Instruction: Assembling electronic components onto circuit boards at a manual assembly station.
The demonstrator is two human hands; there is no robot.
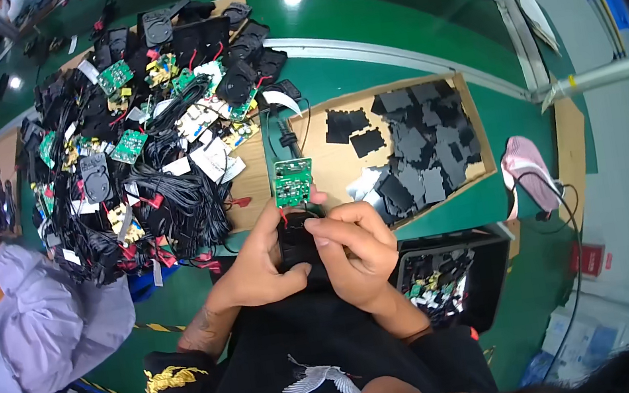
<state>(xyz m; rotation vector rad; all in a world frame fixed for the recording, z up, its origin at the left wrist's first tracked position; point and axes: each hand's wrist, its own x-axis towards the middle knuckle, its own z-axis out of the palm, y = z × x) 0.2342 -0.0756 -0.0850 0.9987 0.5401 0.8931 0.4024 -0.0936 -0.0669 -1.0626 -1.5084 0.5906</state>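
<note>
In front of my chest, my left hand (pixel 255 275) is wrapped round a black plastic housing (pixel 294 241), with the thumb along its near side. A green circuit board (pixel 293 182) stands out beyond the housing's far end, and short red wires show between the two. My right hand (pixel 356 253) has its thumb and index finger pinched together at the housing's right edge. Whatever lies between those fingertips is too small to make out. A black cable (pixel 288 142) runs away from the far side of the board.
To the left, a large heap of black cables, circuit boards and housings (pixel 136 153) covers the bench. A shallow cardboard tray (pixel 343 172) holds black sheet pieces (pixel 423 141). A black bin (pixel 492 272) with small parts stands lower right, beyond it a pinkish cloth (pixel 530 174). Another person's sleeve (pixel 50 314) is at left.
</note>
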